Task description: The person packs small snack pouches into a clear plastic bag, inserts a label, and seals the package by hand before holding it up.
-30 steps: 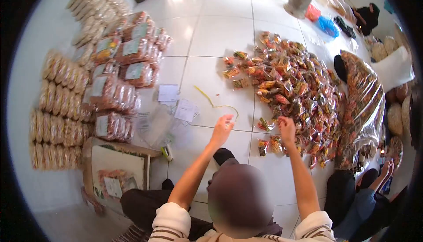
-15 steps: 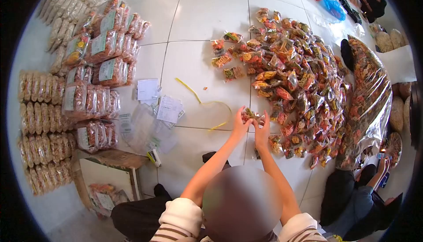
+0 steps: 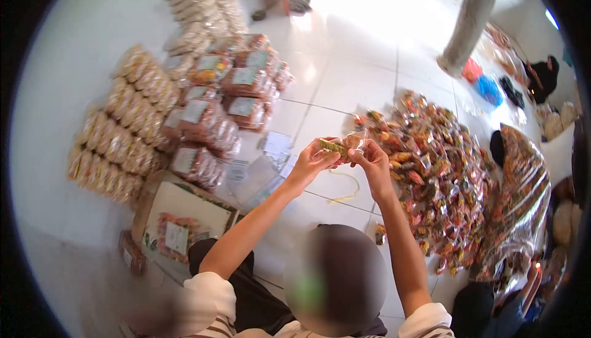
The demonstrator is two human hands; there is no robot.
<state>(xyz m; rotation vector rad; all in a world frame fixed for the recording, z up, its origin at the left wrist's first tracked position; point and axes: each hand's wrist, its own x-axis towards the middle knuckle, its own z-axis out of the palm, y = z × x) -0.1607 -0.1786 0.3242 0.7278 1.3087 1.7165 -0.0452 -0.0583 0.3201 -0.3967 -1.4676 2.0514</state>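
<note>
Both hands meet in front of me around a small clear packet [image 3: 335, 147] with green and reddish contents. My left hand [image 3: 313, 164] has its fingers closed on the packet's left part. At the packet's right end, my right hand [image 3: 372, 163] pinches the clear plastic. Both are raised above the tiled floor. To the right of my hands lies a wide heap of similar small packets [image 3: 440, 175]. A yellow strap [image 3: 352, 195] curves on the floor below them.
Stacked bags of reddish goods [image 3: 206, 119] and pale goods [image 3: 114, 138] line the left wall. A box [image 3: 157, 206] stands near my left knee. Papers [image 3: 278, 143] lie behind my left hand. A large filled plastic sack [image 3: 520, 199] and another person's arm [image 3: 529, 289] are at the right.
From apart, my hands came together on a small packet, then rose and moved forward with it. The view has turned, shifting the stacks and heap in the picture.
</note>
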